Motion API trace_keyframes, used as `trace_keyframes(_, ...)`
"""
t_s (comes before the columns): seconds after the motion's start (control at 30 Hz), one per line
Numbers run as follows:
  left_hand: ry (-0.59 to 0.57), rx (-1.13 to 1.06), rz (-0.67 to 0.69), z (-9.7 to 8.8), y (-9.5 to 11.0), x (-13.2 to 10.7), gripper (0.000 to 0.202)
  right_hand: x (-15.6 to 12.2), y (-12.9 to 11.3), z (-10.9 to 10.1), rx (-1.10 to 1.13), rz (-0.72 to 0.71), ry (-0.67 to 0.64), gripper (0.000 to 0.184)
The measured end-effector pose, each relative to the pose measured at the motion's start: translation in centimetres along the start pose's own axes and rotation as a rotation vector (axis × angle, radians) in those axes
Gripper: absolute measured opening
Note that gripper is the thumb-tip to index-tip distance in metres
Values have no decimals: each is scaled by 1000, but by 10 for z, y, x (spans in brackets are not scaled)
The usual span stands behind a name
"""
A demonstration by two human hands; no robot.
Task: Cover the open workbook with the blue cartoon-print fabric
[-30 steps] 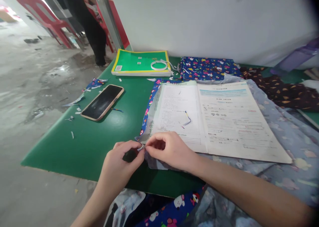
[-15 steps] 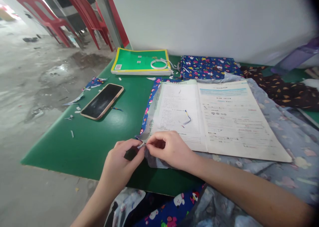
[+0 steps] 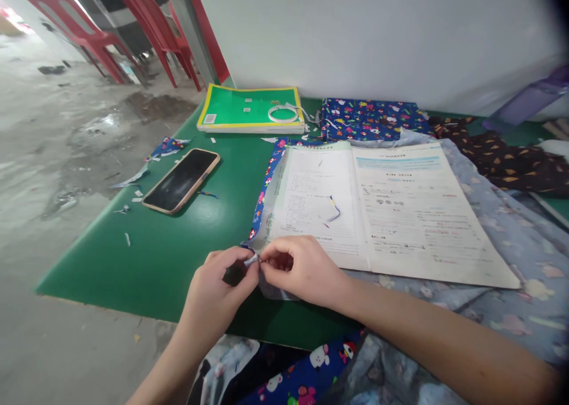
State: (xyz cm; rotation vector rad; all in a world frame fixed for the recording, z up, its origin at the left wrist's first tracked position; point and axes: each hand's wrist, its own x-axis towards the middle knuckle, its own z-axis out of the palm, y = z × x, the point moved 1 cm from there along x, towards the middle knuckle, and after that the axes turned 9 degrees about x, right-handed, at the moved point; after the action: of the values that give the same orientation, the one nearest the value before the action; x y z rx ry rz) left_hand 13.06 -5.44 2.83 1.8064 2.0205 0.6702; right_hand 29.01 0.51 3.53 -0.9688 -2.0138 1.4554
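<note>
An open workbook point(image 3: 400, 215) lies on a large piece of printed cloth point(image 3: 524, 262), whose pale underside faces up around it. Along the workbook's left side the cloth is folded to show its dark blue patterned face. At the near left corner, my left hand point(image 3: 217, 280) pinches a small folded bit of this cloth between thumb and forefinger. My right hand point(image 3: 306, 268) is closed in a pinch against the same bit, its fingertips touching those of the left. What exactly sits between the right fingertips is too small to make out. A short thread-like scrap point(image 3: 334, 210) rests on the left page.
A phone point(image 3: 181, 181) lies on the green tabletop point(image 3: 120, 274) among cloth scraps point(image 3: 166, 148). Behind are a green book point(image 3: 249, 105) with a white ring point(image 3: 283, 114) on it, a folded blue cloth point(image 3: 373, 119) and a purple bottle point(image 3: 528, 99). Red chairs point(image 3: 153, 25) stand beyond.
Both hands stay pinched at the cloth's corner. The right hand's fingers have shifted very slightly; nothing else has visibly moved.
</note>
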Motion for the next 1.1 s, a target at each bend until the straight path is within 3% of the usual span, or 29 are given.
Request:
trace_keyframes(0.53, -9, 16, 0, -3, -2, -4, 18, 3, -5, -6, -1, -32, 48, 8)
trace_keyframes(0.73, 30, 31, 0, -2, -8, -10, 15, 8, 1, -13, 10, 13, 111, 8)
trace_keyframes(0.9, 56, 40, 4, -4, -12, -21, 16, 10, 1, -21, 206, 136, 110, 9)
trace_keyframes(1.1, 105, 222, 212, -7, -21, -31, 14, 7, -15, -46, 347, 170, 207, 9)
